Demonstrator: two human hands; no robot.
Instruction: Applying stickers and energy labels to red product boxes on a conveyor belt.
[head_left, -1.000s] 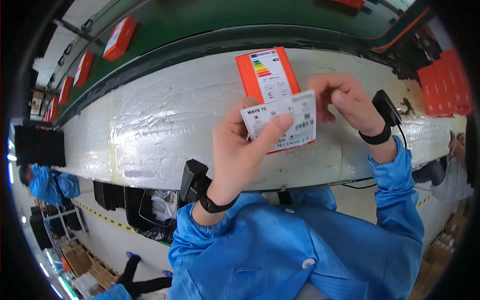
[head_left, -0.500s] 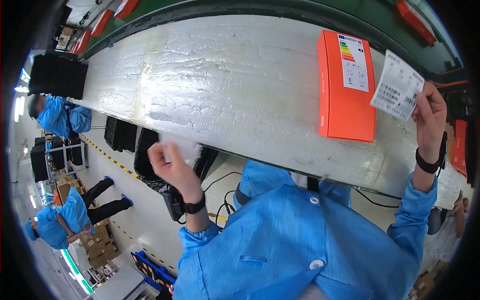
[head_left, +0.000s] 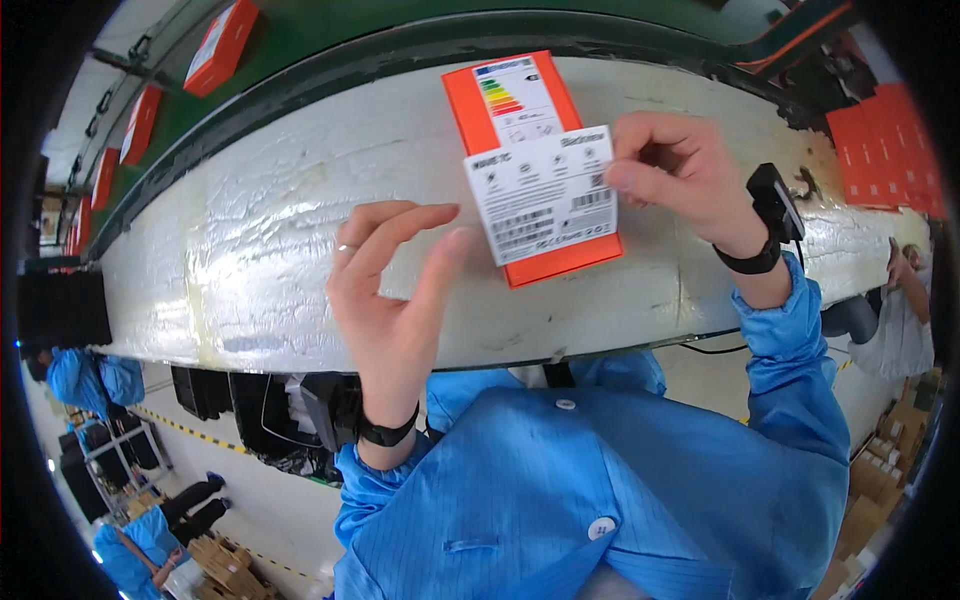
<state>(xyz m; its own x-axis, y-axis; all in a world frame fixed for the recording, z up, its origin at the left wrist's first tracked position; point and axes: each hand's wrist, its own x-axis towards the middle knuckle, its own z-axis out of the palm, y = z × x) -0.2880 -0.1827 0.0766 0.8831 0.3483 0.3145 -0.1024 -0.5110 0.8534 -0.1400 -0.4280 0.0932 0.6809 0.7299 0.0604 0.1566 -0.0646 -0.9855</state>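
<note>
An orange flat box (head_left: pixel 470 95) with a white energy-rating sticker on top lies on the white wrapped table (head_left: pixel 250 240). Above the box's near end my right hand (head_left: pixel 670 170) pinches a white printed label (head_left: pixel 540 195) by its right edge. My left hand (head_left: pixel 390 290) is raised just left of the label, fingers spread, thumb tip close to the label's left edge, holding nothing. Both wrists carry black bands; both arms are in blue sleeves.
A green conveyor (head_left: pixel 330 30) runs behind the table with several orange boxes (head_left: pixel 225 45) on it. More orange boxes are stacked (head_left: pixel 885 140) at the far right. Other people in blue (head_left: pixel 90 380) stand at lower left, cardboard cartons (head_left: pixel 225 560) beside them.
My head has turned back over the box. My left hand came up from the lower left to the label's left edge. My right hand brought the label in over the box.
</note>
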